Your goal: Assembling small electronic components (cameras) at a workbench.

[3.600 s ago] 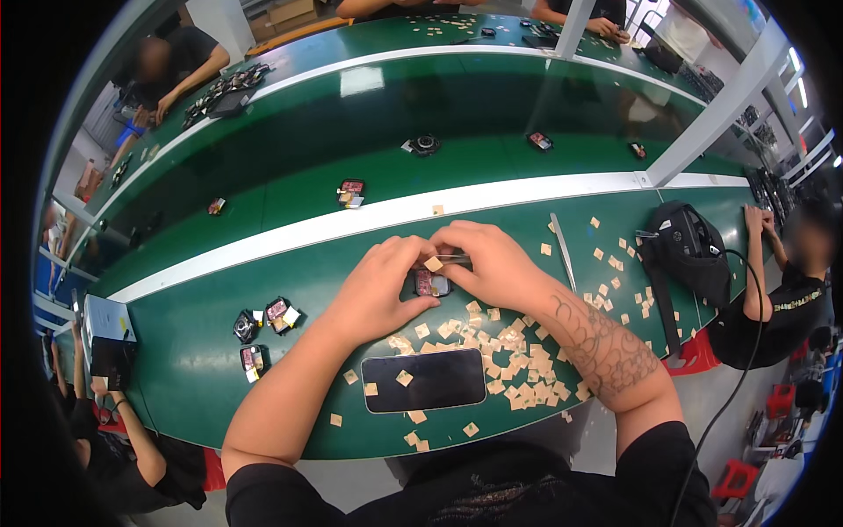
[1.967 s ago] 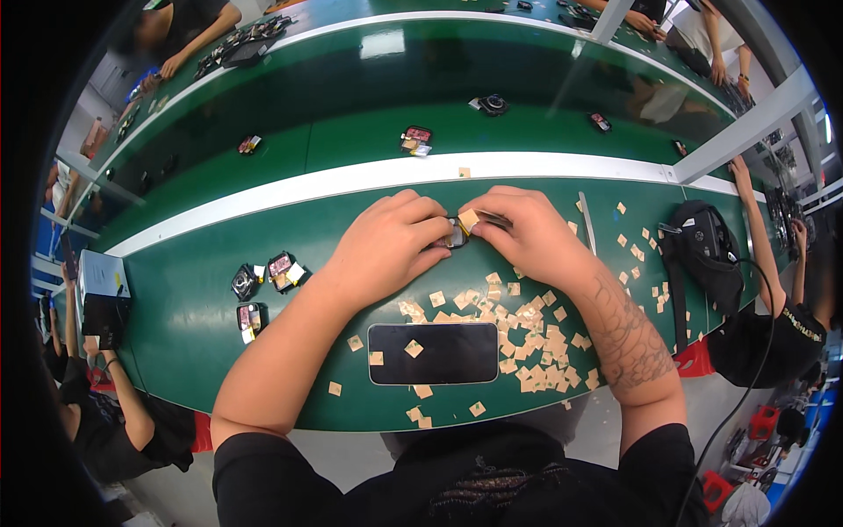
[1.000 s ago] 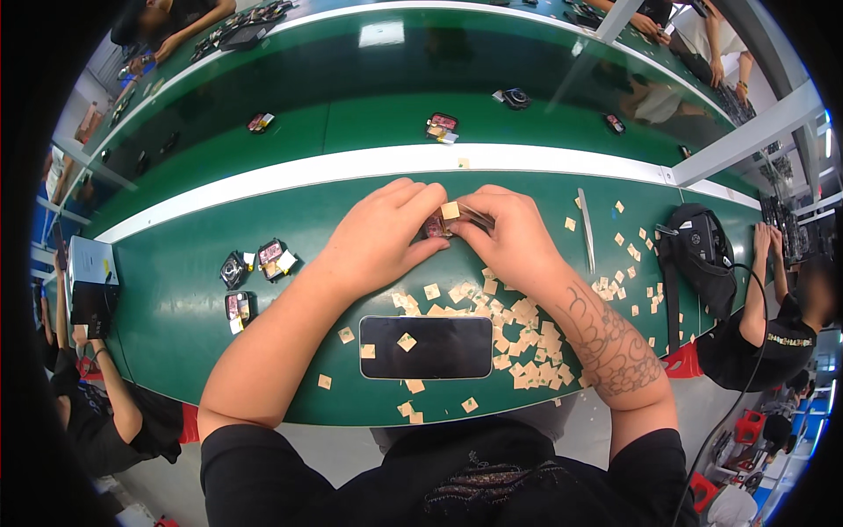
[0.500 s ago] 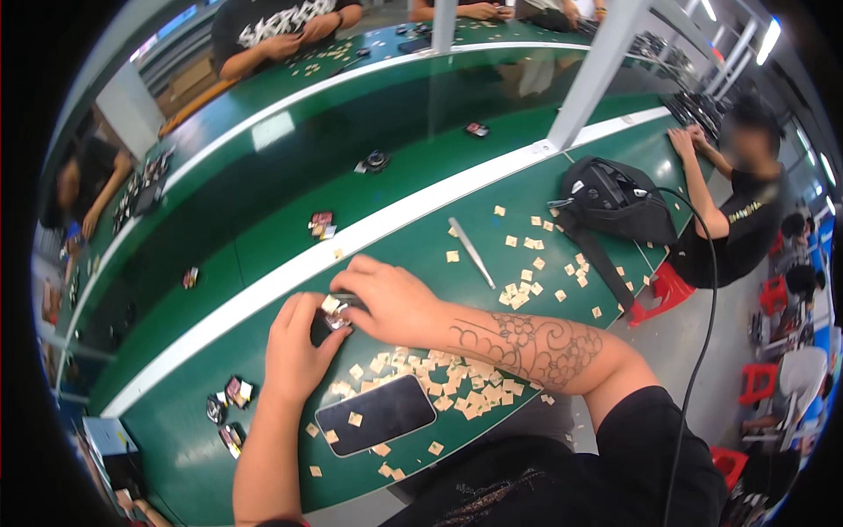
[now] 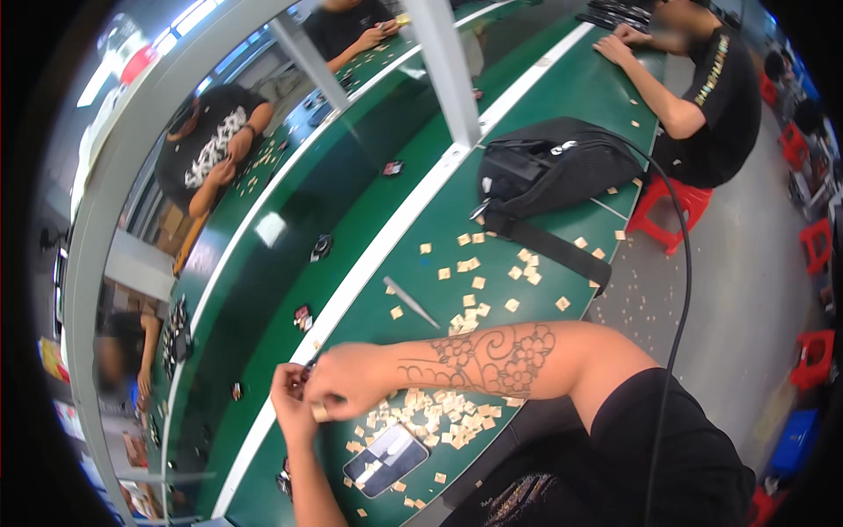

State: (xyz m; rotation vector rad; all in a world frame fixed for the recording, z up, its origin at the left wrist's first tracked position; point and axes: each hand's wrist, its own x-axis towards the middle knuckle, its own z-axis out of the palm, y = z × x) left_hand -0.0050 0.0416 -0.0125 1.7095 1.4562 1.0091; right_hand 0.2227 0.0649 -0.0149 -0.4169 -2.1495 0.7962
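- While the view swings hard to the right, the far left shows other people (image 5: 211, 149) bent over their own side of the long green table (image 5: 369, 211), with small dark parts (image 5: 180, 329) lined up near its edge.
- Down at the lower left, the left hand (image 5: 290, 406) is curled in tight, fingers pinched close around a small dark piece (image 5: 307, 373) at the white stripe (image 5: 369, 272) of the table.
- Right against it, the right hand (image 5: 351, 379) closes narrow on that same piece; a tan square chip (image 5: 320, 413) sits at its fingertips, touching both hands.
- Just below the hands, a phone (image 5: 386, 459) lies flat, screen up, with tan chips scattered around it.
- Under the tattooed right forearm (image 5: 492, 358), a thick heap of chips (image 5: 439, 413) spreads across the green surface.
- Beyond the forearm, a slim grey tool (image 5: 411, 303) lies slanted, well apart from both hands, with loose chips (image 5: 479, 281) beside it.
- Further right, a black bag (image 5: 553, 171) rests on the table, its strap (image 5: 549, 248) trailing toward the edge.
- At the far right, another person (image 5: 694, 97) leans arms on the table, seated on a red stool (image 5: 663, 206).
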